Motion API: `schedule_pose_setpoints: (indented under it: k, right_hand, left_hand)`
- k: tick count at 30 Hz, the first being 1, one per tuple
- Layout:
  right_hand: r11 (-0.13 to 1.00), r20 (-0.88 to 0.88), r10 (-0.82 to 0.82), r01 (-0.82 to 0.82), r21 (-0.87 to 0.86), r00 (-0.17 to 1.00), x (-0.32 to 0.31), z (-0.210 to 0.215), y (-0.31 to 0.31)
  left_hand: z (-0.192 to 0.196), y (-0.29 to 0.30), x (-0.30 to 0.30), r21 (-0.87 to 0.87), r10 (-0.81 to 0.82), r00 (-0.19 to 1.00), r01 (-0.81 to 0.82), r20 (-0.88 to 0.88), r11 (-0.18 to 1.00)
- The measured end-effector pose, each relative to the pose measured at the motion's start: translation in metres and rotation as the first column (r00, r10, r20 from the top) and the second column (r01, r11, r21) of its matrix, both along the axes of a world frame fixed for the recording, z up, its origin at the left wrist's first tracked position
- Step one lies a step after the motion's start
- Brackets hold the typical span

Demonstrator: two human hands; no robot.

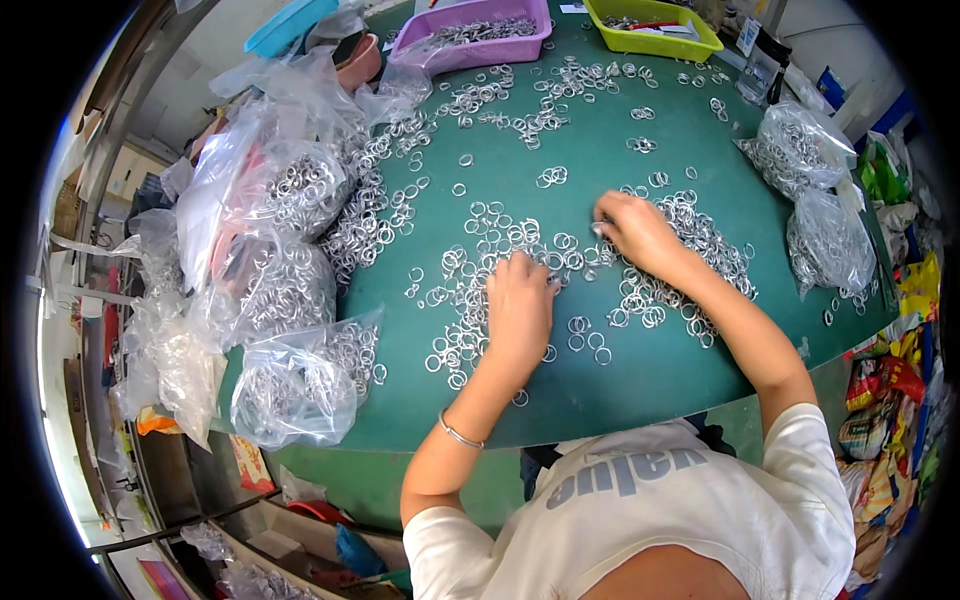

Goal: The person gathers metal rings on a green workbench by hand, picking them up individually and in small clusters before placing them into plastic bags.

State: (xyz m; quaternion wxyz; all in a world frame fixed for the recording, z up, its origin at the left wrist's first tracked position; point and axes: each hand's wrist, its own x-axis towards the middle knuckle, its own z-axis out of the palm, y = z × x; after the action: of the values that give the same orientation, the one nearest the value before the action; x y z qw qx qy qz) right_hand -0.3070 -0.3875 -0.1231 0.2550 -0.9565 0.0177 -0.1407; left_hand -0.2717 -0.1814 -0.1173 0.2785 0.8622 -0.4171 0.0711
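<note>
Many small silver metal rings (487,225) lie loose on a green tabletop (420,350). My left hand (520,305) is over the middle pile, its fingers bent and drawn together down among the rings. Whatever sits under those fingertips is hidden. To the right, my right hand (638,232) is at the left side of a second ring pile (695,232). Its fingers curl inward toward the thumb, slightly blurred, and I cannot make out what they pinch. A few rings (570,255) lie between the two hands.
Clear plastic bags full of rings (290,290) line the left edge; more bags (830,240) stand at the right. A purple basket (470,45) and a yellow-green basket (655,40) hold metal parts at the far edge. Scattered rings (535,125) lie before them.
</note>
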Motion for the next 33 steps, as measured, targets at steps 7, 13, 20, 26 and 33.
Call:
schedule_pose_setpoints:
  k: [7, 13, 20, 26, 33]
  right_hand:
    - [0.982, -0.152, -0.012, 0.041, 0.186, 0.988, -0.029, 0.033, -0.023]
    - [0.920, -0.212, 0.060, 0.028, 0.390, 0.975, -0.011, 0.034, 0.015]
    - [0.982, -0.179, 0.157, -0.134, 0.129, 0.971, 0.007, 0.019, 0.036]
    - [0.999, -0.267, -0.041, 0.049, 0.023, 0.963, -0.012, 0.050, 0.016]
    - [0.966, -0.157, 0.212, -0.232, -0.116, 0.964, 0.003, 0.012, 0.048]
  left_hand:
    - [-0.004, 0.007, -0.016, -0.139, -0.487, 0.851, 0.468, -0.195, 0.873]
    - [-0.002, 0.014, 0.005, -0.126, -0.044, 0.972, 0.015, -0.231, 0.992]
    - [-0.008, 0.021, 0.017, -0.094, 0.094, 0.971, -0.117, -0.219, 0.989]
    - [0.000, 0.035, 0.020, -0.022, 0.073, 0.971, -0.081, -0.229, 0.996]
    - [0.006, 0.034, 0.017, 0.081, -0.004, 0.972, 0.024, -0.236, 0.996]
